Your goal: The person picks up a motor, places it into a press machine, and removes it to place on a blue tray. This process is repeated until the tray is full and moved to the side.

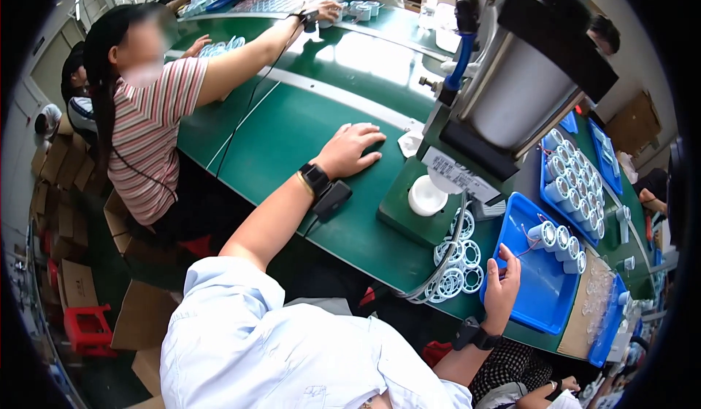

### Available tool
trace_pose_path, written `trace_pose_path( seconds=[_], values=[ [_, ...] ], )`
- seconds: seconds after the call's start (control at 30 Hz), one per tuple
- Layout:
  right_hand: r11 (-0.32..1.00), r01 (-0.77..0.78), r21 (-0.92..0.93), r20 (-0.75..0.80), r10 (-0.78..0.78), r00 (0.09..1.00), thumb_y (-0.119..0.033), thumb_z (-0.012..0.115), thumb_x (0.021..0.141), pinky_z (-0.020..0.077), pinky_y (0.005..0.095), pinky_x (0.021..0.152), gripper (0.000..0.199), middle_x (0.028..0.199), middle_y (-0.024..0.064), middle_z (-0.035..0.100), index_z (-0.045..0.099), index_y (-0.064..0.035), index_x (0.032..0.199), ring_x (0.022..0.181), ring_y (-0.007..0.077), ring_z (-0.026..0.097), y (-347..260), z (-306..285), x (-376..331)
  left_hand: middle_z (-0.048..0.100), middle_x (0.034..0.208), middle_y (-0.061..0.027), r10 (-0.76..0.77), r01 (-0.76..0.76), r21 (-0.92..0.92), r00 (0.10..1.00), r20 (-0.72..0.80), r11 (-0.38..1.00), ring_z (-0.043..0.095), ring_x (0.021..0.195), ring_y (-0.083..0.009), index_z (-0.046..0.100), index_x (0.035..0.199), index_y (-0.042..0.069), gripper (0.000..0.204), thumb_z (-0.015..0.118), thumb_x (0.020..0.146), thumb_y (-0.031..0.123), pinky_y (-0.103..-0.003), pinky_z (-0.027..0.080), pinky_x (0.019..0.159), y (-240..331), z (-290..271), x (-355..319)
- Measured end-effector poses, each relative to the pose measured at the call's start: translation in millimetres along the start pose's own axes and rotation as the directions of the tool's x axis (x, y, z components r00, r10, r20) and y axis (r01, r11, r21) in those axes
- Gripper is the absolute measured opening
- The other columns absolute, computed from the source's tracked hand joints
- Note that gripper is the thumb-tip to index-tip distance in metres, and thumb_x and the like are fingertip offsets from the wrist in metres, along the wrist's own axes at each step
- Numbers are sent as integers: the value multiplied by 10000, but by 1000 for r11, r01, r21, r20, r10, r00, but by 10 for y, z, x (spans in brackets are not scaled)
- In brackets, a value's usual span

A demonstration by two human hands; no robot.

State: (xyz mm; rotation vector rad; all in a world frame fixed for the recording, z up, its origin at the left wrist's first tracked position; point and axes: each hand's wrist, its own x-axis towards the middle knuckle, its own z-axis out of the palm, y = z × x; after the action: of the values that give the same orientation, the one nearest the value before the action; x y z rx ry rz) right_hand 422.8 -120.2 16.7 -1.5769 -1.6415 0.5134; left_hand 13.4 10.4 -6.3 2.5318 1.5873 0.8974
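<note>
My left hand (350, 151) lies flat on the green worktable (285, 128), fingers stretched out and nothing in them. Just beyond its fingertips rests a small white angular piece (410, 143). To the right stands a press (522, 80) with a grey cylinder. Under it, a round white cup-like part (427, 195) sits on a green block (398, 215). My right hand (502, 286) is at the near left edge of a blue tray (537, 292), fingers partly bent and apart, with no object visible in it. White cylindrical parts (556, 240) with red wires lie in that tray.
Several white rings (456, 267) are heaped between the press and the tray. Behind stands another blue tray full of white cylinders (573, 183). Clear plastic pieces (600, 299) lie far right. A co-worker in a striped shirt (157, 110) reaches across the table at left.
</note>
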Motion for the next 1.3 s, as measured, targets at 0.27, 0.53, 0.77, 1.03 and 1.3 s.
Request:
trace_pose_path(
  seconds=[0.27, 0.53, 0.77, 1.03, 1.3],
  values=[
    [1000, 2, -8, 16, -2, 1000, -187, 627, 939, 411, 231, 669, 372, 1094, 69, 590, 591, -28, 1273, 746, 109, 459, 89, 9, 8, 526, 1380, -87, -176, 176, 144, 984, -10, 974, 443, 1314, -265, 574, 1310, 154, 468, 557, 914, 402, -499, 303, 1089, -71, 164, 323],
    [999, 28, -21, -14, -28, 1000, -209, 614, 960, 415, 223, 668, 384, 1065, 68, 600, 577, -27, 1296, 764, 98, 476, 170, 34, 18, 506, 1406, -85, -213, 209, 149, 977, 11, 966, 418, 1342, -260, 558, 1332, 174, 476, 549, 918, 409, -530, 276, 1113, -149, 202, 386],
    [1000, -31, 0, -53, 31, 998, -206, 614, 954, 422, 238, 656, 381, 1061, 66, 604, 578, -28, 1289, 762, 105, 488, 151, 31, -3, 482, 1427, -76, -185, 179, 80, 981, 61, 981, 375, 1377, -268, 557, 1328, 174, 487, 573, 903, 412, -558, 243, 1126, -131, 171, 382],
    [996, -60, -64, -68, 56, 996, -168, 653, 896, 420, 255, 632, 386, 1064, 88, 612, 595, -31, 1253, 710, 129, 465, -13, 55, -11, 465, 1428, -91, -131, 139, -41, 978, 163, 989, 354, 1385, -273, 565, 1312, 155, 522, 644, 855, 396, -558, 233, 1128, -160, 63, 283],
    [996, -19, -93, -55, 13, 998, -146, 631, 911, 452, 274, 727, 363, 1078, 102, 612, 588, -30, 1252, 857, 164, 552, -30, 60, 16, 460, 1428, -109, -147, 166, -77, 967, 206, 983, 345, 1388, -278, 570, 1307, 153, 520, 652, 847, 383, -559, 228, 1127, -204, 124, 313]
  ],
)
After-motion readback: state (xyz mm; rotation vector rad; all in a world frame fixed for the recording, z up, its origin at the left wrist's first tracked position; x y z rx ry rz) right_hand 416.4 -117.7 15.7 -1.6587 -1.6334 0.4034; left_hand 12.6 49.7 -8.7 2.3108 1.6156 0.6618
